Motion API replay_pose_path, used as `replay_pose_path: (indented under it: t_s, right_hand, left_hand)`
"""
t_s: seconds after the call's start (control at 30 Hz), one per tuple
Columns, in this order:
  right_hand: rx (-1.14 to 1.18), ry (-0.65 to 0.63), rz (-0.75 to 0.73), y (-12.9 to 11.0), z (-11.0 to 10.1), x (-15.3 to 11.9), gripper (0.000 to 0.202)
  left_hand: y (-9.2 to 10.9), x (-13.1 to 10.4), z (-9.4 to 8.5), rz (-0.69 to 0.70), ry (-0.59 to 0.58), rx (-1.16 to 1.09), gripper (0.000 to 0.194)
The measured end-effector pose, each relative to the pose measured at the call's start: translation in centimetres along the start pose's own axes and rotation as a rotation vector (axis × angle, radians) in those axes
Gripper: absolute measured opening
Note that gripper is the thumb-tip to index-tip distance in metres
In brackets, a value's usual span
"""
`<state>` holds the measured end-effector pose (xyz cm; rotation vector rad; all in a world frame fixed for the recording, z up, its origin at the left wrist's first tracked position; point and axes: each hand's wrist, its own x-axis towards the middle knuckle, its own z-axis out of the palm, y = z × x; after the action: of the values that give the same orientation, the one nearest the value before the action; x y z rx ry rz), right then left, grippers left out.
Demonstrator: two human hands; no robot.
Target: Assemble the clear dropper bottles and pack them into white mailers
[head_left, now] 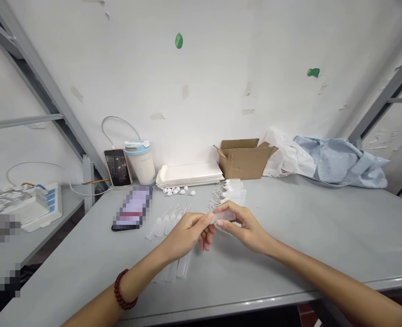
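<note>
Both hands meet over the middle of the grey table. A small translucent plastic tube [225, 216] lies between them. My right hand [243, 227] grips its body between thumb and fingers. My left hand [190, 229] pinches its left end, with the other fingers curled below. Left of the hands lie several clear tubes with thin tails [165, 223]. More clear tubes [182, 267] rest partly behind my left forearm. Beyond my right hand is a pile of white-ended pieces with thin tails [233, 193]. Several small white caps [182, 192] sit farther back.
Along the wall stand a phone [118, 168], a lidded cup [141, 164], a white stack [194, 174], an open cardboard box [244, 162], a white plastic bag [289, 156] and blue cloth [344, 163]. Another phone [133, 208] lies on the table [323, 227].
</note>
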<state>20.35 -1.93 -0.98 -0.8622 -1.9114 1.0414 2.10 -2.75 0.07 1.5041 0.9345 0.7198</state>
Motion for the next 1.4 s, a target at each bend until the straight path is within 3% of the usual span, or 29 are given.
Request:
replay_pose_path:
  t_s: [0.2, 0.33, 0.67, 0.87, 1.1, 1.4]
  right_hand:
    - [-0.267, -0.043, -0.108, 0.5, 0.2, 0.1, 0.025]
    - [-0.274, -0.088, -0.105, 0.5, -0.1, 0.2, 0.033]
    - [-0.068, -0.176, 0.099, 0.4, -0.4, 0.5, 0.047]
    - [0.193, -0.329, 0.199, 1.3, -0.6, 0.8, 0.046]
    - [0.600, -0.442, 0.369, 1.7, -0.6, 1.1, 0.051]
    - [0.656, -0.478, 0.667, 1.5, -1.1, 1.0, 0.054]
  left_hand:
    - [0.2, -0.1, -0.2, 0.051, 0.061, 0.078, 0.044]
    - [0.3, -0.4, -0.1, 0.088, 0.095, 0.184, 0.042]
    - [0.3, -0.3, -0.7, 0.237, 0.065, 0.443, 0.034]
    - [0.5, -0.4, -0.7, 0.294, 0.063, 0.577, 0.031]
    - [0.3, -0.4, -0.7, 0.509, 0.089, 0.676, 0.027]
    - [-0.9, 0.0, -0.7, 0.662, 0.116, 0.790, 0.027]
